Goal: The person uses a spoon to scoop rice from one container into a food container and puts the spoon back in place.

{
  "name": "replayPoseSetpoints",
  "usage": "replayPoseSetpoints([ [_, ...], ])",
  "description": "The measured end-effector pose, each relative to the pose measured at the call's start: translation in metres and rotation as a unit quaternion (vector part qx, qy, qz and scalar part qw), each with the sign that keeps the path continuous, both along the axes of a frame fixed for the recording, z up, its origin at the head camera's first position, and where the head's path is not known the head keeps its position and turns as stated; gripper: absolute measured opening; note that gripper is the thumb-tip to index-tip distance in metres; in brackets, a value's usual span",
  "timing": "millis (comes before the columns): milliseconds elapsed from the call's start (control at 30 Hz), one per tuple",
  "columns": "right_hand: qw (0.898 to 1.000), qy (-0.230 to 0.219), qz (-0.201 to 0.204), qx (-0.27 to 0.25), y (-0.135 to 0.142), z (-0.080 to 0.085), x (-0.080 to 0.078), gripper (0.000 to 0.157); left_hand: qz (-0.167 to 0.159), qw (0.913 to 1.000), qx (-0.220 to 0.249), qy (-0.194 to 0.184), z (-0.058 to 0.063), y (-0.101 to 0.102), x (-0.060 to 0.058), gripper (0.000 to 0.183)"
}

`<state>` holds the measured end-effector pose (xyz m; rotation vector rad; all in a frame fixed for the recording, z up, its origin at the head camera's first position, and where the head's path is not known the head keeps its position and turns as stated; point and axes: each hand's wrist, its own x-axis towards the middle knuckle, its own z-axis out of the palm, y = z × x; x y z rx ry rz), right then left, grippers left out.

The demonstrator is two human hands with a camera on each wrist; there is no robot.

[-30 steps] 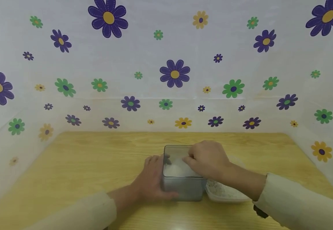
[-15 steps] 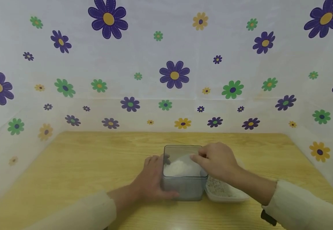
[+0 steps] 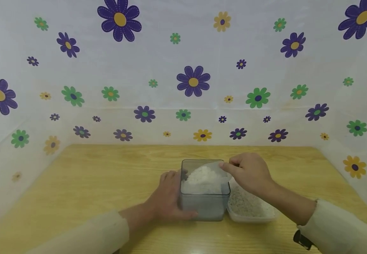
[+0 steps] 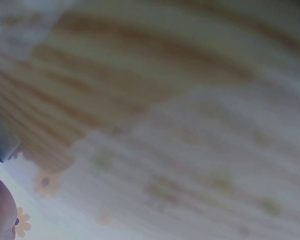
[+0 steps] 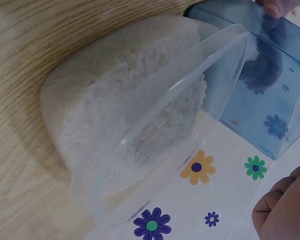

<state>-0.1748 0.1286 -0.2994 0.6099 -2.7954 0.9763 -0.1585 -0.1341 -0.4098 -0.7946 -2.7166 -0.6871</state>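
Observation:
My left hand [image 3: 167, 195] holds a square, see-through blue-grey container [image 3: 203, 209] by its left side, thumb along the front wall. My right hand [image 3: 251, 173] pinches a translucent plastic scoop [image 3: 226, 175] at its edge, over the container's mouth. White rice [image 3: 202, 176] is heaped at the scoop, inside the container's outline. Right beside it, under my right forearm, stands a clear plastic tub [image 3: 250, 220] partly filled with rice grains [image 5: 160, 125]. In the right wrist view, curled fingers of my right hand [image 5: 285, 205] show at the edge.
The wooden table [image 3: 107, 169] runs back to a white cloth [image 3: 151, 53] printed with flowers, which also closes in both sides. A dark band [image 3: 302, 240] sits at my right sleeve. The left wrist view mostly shows blurred table and cloth.
My right hand has moved right and slightly up from inside the container's mouth, drawing the scoop into sight with rice heaped at it. The left hand and the container have stayed put.

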Motion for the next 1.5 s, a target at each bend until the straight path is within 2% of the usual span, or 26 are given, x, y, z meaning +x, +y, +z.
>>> replayPoseSetpoints([
  [200, 1.0, -0.002, -0.004, -0.018, 0.014, 0.002, 0.0, 0.053, -0.003, 1.0, -0.003, 0.007, 0.0, 0.001, 0.0, 0.113],
  [400, 0.999, -0.005, -0.014, -0.037, 0.032, 0.013, 0.002, 0.053, -0.003, 1.0, 0.001, 0.005, 0.001, 0.001, 0.0, 0.114],
  [667, 0.997, 0.012, -0.05, -0.056, 0.065, 0.018, 0.002, 0.053, 0.01, 0.9998, -0.011, -0.013, 0.001, 0.002, 0.001, 0.113],
  [967, 0.996, 0.046, -0.051, -0.056, 0.1, -0.001, 0.003, 0.055, 0.011, 0.9997, -0.01, -0.022, 0.001, 0.004, 0.004, 0.114],
  [1167, 0.997, 0.072, -0.018, 0.02, 0.113, -0.023, 0.004, 0.053, 0.009, 0.9999, -0.006, -0.011, 0.001, 0.005, 0.004, 0.114],
  [1333, 0.986, 0.135, 0.024, 0.093, 0.118, -0.035, 0.004, 0.052, 0.008, 0.9999, -0.004, -0.012, 0.0, 0.005, 0.004, 0.115],
  [1433, 0.972, 0.191, 0.041, 0.132, 0.121, -0.037, 0.002, 0.051, 0.007, 0.9999, -0.002, -0.011, -0.001, 0.005, 0.002, 0.114],
  [1500, 0.957, 0.24, 0.053, 0.155, 0.125, -0.036, 0.0, 0.052, 0.005, 0.9999, -0.002, -0.01, -0.001, 0.005, 0.001, 0.114],
])
